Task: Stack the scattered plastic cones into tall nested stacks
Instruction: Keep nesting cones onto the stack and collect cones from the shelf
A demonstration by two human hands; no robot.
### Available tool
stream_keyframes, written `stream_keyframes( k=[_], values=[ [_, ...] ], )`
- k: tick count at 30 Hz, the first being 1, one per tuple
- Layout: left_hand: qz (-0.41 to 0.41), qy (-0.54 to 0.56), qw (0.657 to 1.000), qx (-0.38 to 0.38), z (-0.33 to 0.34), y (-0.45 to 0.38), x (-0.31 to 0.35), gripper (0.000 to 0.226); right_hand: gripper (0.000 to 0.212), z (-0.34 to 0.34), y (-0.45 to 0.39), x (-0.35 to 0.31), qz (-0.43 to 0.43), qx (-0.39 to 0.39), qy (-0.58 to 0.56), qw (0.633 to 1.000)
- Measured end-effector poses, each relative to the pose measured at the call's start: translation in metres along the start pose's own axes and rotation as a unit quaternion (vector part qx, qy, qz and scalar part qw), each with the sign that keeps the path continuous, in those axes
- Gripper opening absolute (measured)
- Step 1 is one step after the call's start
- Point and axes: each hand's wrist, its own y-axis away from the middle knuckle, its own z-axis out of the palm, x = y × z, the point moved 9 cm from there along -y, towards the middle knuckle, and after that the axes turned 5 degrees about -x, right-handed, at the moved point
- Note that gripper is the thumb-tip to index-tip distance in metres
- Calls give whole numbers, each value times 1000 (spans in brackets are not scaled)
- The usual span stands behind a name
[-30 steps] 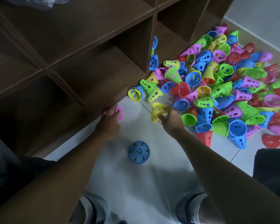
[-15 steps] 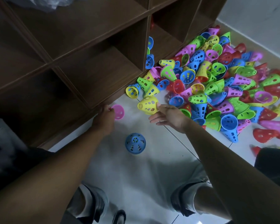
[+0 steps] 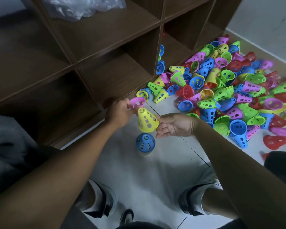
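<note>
The right hand (image 3: 175, 125) pinched a yellow cone (image 3: 147, 120) at its rim, held in the air just above the short stack (image 3: 145, 143) on the floor (image 3: 155, 171) — a blue cone on top. The left hand (image 3: 120, 111) pinched a pink cone (image 3: 137, 101), close beside the yellow one. The scattered pile (image 3: 224, 90) lay to the right, against the shelf (image 3: 106, 47).

Yellow cone (image 3: 147, 119), pink cone (image 3: 137, 101), blue stack (image 3: 145, 142).
</note>
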Motion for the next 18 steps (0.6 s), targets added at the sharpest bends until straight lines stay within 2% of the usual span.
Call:
stream_keyframes(
  k=[7,12,15,18],
  values=[
    [1,51,998,36,-22,8,-4,50,41,8,4,11,18,-28,19,999],
    [-45,221,974,18,-27,7,-6,45,37,18,4,11,36,-64,29,997],
    [-85,319,943,-25,-24,11,-1,38,35,24,3,18,68,-74,81,992],
    [-98,390,908,-117,-17,19,6,32,32,16,3,26,80,-34,104,991]
  ],
)
